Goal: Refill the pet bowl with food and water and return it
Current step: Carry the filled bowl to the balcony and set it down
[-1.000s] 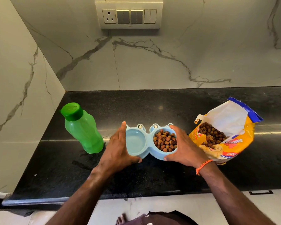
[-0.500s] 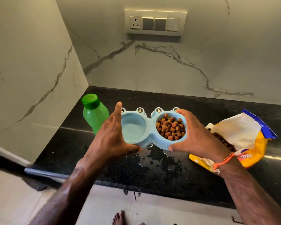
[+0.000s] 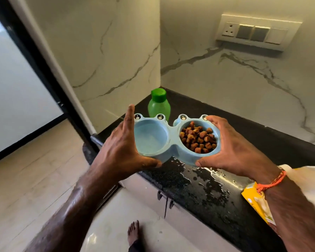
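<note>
The blue double pet bowl (image 3: 175,140) was held in the air above the front edge of the black counter (image 3: 244,135), clear of its surface, gripped at both ends. The left hand (image 3: 124,148) was clasped around the end with the water well, thumb under the near rim and index finger stretched up along the far side; the right hand (image 3: 233,148) was wrapped around the end with the food well, thumb low on the near wall and fingers curled over the far rim. The right-hand well was seen to be heaped with brown kibble (image 3: 198,139), while the left-hand well appeared pale and glossy, though the water level could not be read with certainty. Spilled water (image 3: 204,180) was spread over the counter directly below the bowl, and the thumb of the left hand looked wet. A slip was judged the chief risk, since wet plastic was being pinched by damp fingers at the outer ends only. A tilt toward either end could be expected to slop water over the shallow rim or roll kibble off the heap onto the floor (image 3: 25,188). The green bottle (image 3: 158,104) stood capped behind the bowl, and the opened food bag (image 3: 258,202) lay at the right, near enough to be brushed by the right forearm.
</note>
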